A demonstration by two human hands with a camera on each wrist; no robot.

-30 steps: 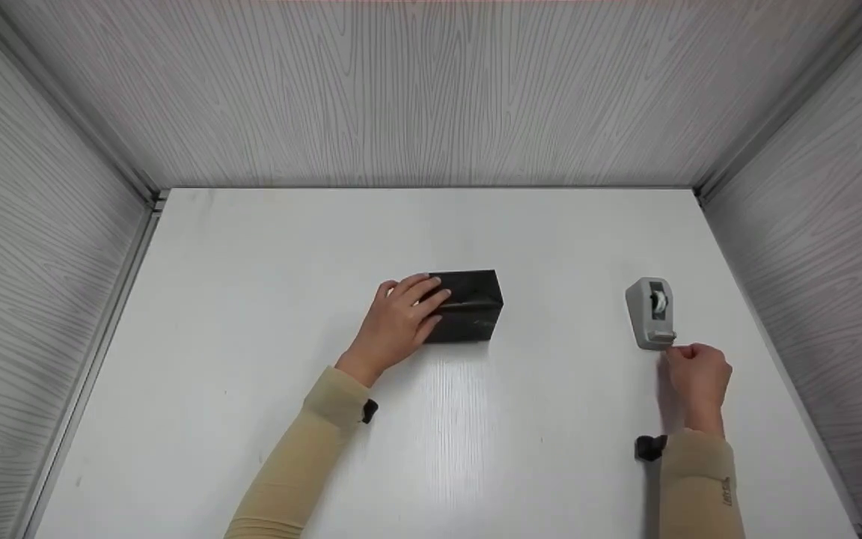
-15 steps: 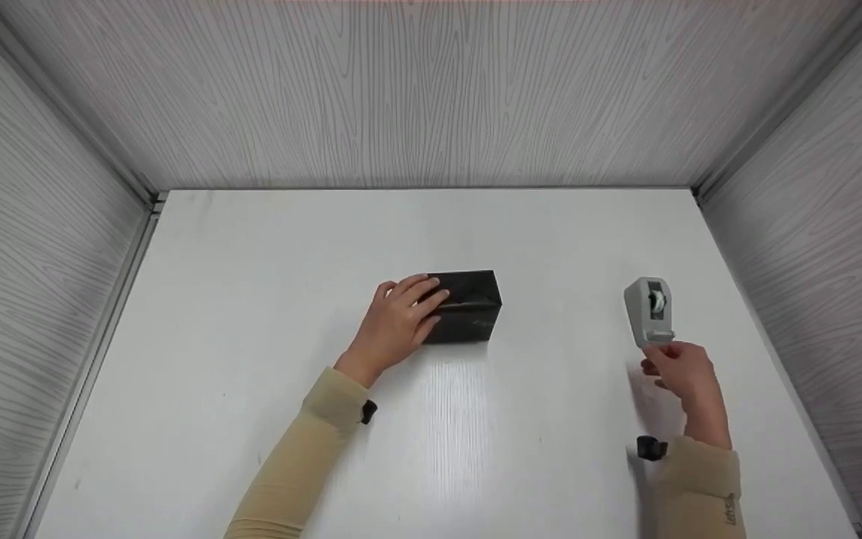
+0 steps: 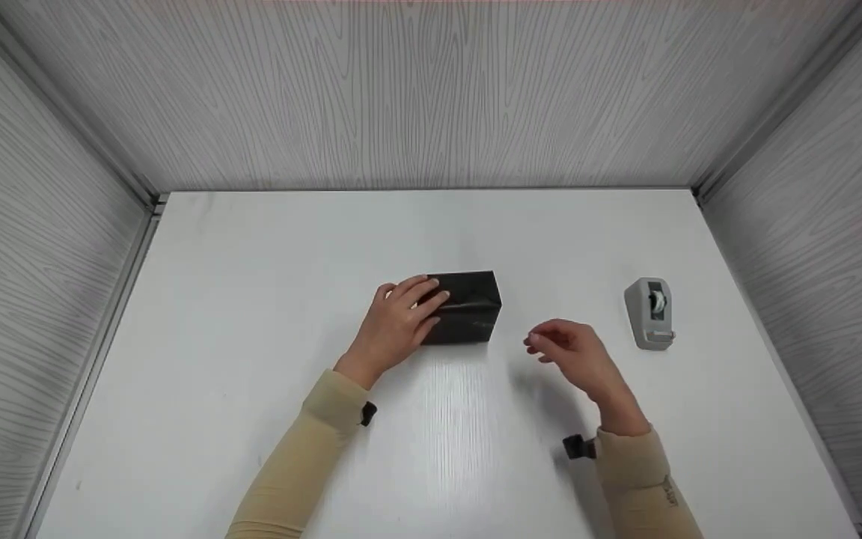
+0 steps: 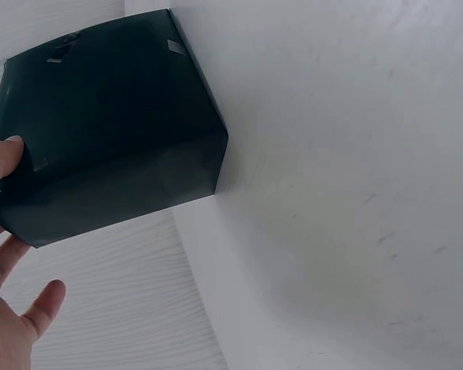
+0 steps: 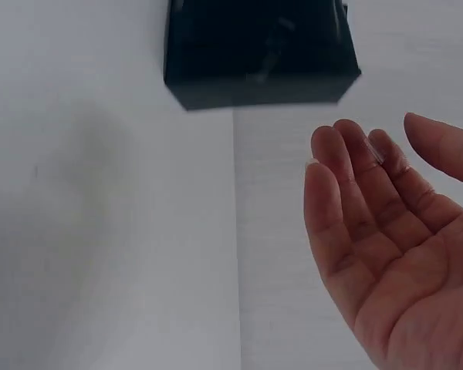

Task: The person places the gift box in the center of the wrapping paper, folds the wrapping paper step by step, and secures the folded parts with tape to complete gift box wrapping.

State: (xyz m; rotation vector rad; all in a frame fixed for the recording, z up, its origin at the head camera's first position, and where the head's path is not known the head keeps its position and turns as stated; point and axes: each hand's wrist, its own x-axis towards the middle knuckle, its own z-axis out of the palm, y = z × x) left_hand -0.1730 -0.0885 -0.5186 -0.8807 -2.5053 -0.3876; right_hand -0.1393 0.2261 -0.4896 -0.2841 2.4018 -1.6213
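A box wrapped in black paper [image 3: 468, 307] rests on the white table, with small bits of clear tape on its faces in the left wrist view. My left hand [image 3: 393, 326] holds its left end, fingers over the top and thumb on the near side. To the right of the box, my right hand [image 3: 569, 352] hovers above the table with loosely bent fingers, the thumb apart from them in the right wrist view. A small shiny strip, like clear tape [image 5: 376, 151], shows at its fingertips. A grey tape dispenser [image 3: 651, 314] stands farther right.
The white table [image 3: 274, 247] is bounded by wood-grain panels at the back [image 3: 431, 97] and on both sides. A dark wrist camera [image 3: 579, 447] sits at the right cuff, another at the left.
My right hand has left the front of the tape dispenser and moved left toward the box. The left hand and the box have stayed in place.
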